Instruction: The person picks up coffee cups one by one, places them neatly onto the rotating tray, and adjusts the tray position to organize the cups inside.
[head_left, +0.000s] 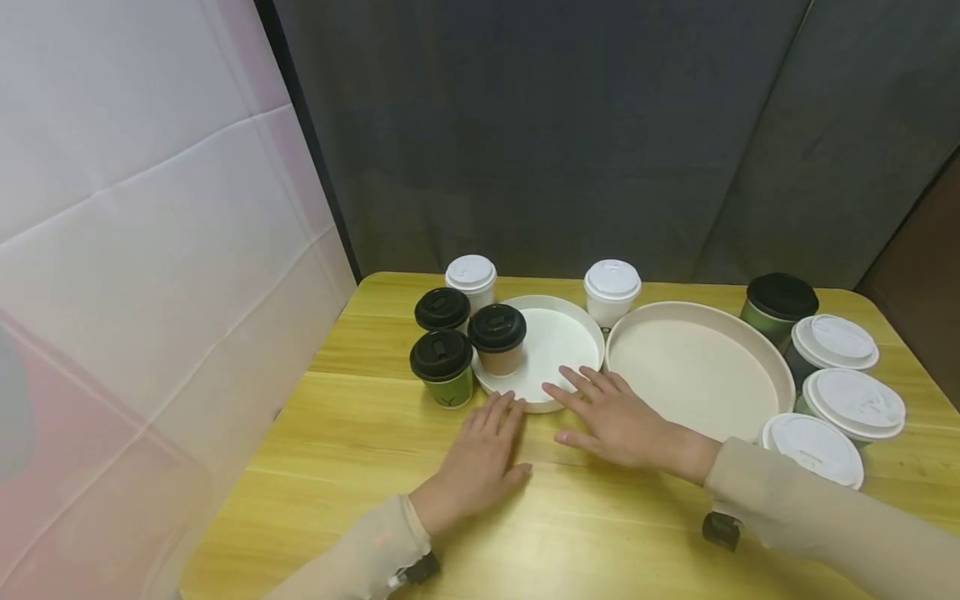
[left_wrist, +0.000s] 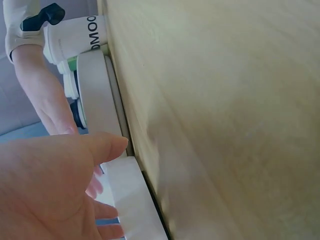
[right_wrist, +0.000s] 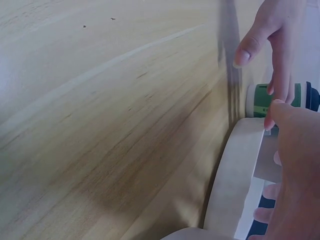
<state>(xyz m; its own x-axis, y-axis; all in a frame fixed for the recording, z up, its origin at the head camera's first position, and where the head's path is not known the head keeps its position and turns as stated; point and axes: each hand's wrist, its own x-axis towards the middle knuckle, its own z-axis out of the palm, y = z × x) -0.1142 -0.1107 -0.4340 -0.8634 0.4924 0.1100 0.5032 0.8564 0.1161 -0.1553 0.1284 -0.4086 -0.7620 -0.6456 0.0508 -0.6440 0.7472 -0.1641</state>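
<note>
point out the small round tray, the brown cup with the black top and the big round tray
Small round tray (head_left: 558, 342): head view, on its bare inner floor.
Brown cup (head_left: 498, 330): head view, on its black top.
Big round tray (head_left: 693, 367): head view, on its bare inner floor.

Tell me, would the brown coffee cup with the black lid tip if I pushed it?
The brown coffee cup might tip, as it narrows toward its base. It probably can't slide far: the small white tray around it has raised sides.
</note>
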